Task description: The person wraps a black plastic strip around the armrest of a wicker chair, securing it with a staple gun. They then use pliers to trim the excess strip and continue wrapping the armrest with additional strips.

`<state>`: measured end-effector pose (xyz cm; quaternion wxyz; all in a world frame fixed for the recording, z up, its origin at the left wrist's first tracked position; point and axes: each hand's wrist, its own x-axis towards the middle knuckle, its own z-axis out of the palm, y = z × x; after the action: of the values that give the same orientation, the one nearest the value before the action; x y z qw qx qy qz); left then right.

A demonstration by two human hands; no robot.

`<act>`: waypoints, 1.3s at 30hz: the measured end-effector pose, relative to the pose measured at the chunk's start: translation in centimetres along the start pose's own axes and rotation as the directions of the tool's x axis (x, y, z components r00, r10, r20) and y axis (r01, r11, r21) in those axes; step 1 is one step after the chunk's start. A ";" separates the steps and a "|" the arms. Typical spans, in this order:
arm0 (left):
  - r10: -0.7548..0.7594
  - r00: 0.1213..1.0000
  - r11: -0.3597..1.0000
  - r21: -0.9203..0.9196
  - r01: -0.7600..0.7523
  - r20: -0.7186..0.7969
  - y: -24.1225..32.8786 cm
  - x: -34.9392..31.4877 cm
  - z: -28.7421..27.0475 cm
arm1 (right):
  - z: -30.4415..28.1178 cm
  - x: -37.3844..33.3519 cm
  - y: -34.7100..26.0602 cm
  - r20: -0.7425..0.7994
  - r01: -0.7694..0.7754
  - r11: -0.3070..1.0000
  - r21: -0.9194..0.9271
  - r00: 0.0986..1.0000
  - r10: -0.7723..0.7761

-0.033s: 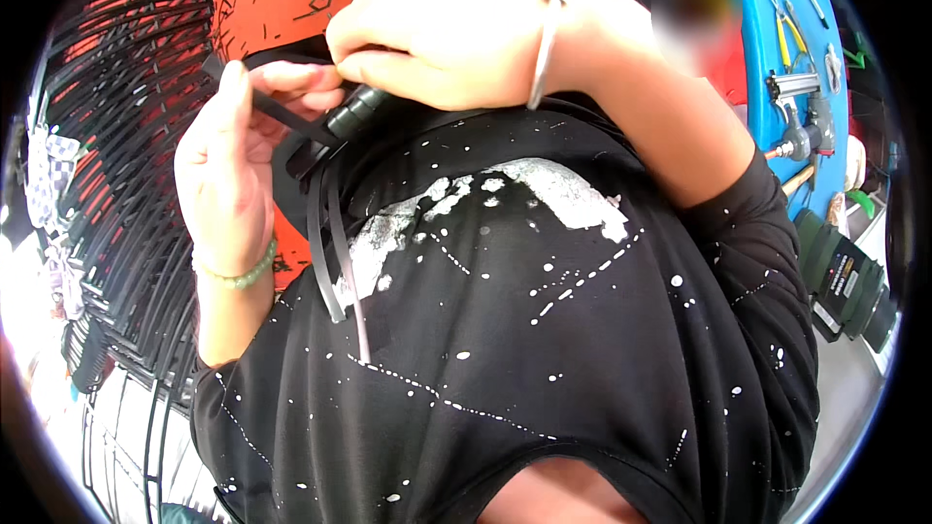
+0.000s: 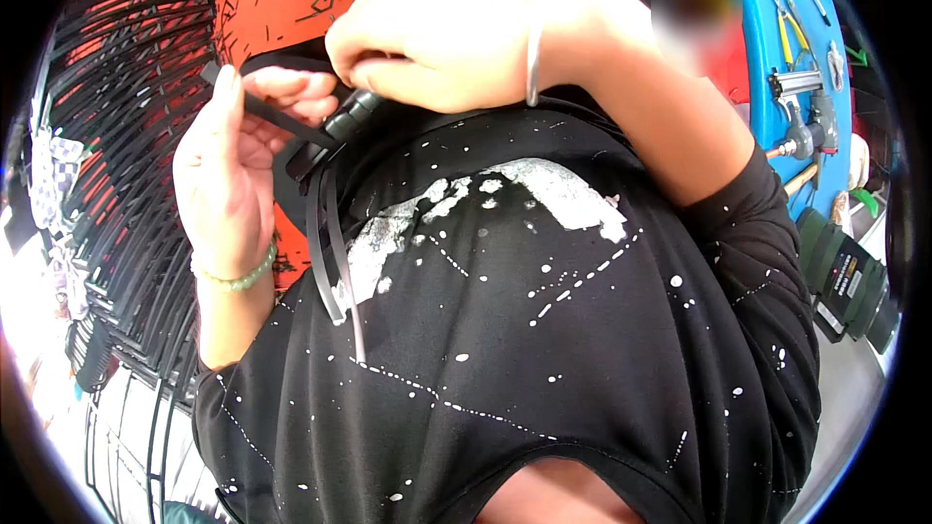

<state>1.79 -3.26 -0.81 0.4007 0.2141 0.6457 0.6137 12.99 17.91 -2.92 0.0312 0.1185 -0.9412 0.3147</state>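
Note:
A black rod, wound with flat black strip, slants from lower left to upper right in front of my chest. My right hand is closed over its middle, and the wrapped rod shows again beyond the wrist. A flat black strip runs from the rod's near end to my left hand, pinched between thumb and fingers. Two loose strip ends hang from that end over my black shirt. What lies under my right palm is hidden.
Many black curved rods are stacked at the left. Short black scraps litter an orange-red surface ahead. On the right, a blue table holds yellow-handled pliers and a grey metal tool. Dark green case lower right.
My left fingers have drawn slightly away from my right hand, still pinching the strip. My right hand has barely shifted on the rod.

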 end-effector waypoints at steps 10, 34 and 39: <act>-0.226 0.946 0.924 -0.258 0.283 0.232 2.5 1.1 2.8 | 1.3 0.8 -2.6 0.220 -0.098 0.989 -0.111 0.968 0.121; -0.424 0.843 0.568 -0.628 0.532 0.330 -1.9 8.3 -3.6 | 2.9 1.0 -2.0 0.026 0.000 0.976 -0.219 1.000 0.005; -0.336 0.938 0.941 -0.009 0.338 0.086 -5.4 5.0 -2.2 | 3.5 1.2 -1.7 -0.292 0.180 0.981 -0.066 0.937 -0.192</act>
<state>-1.68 -1.61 -7.47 0.5292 0.1210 0.6481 0.5341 12.33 14.23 -4.59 0.2043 0.1577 -0.9161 0.3067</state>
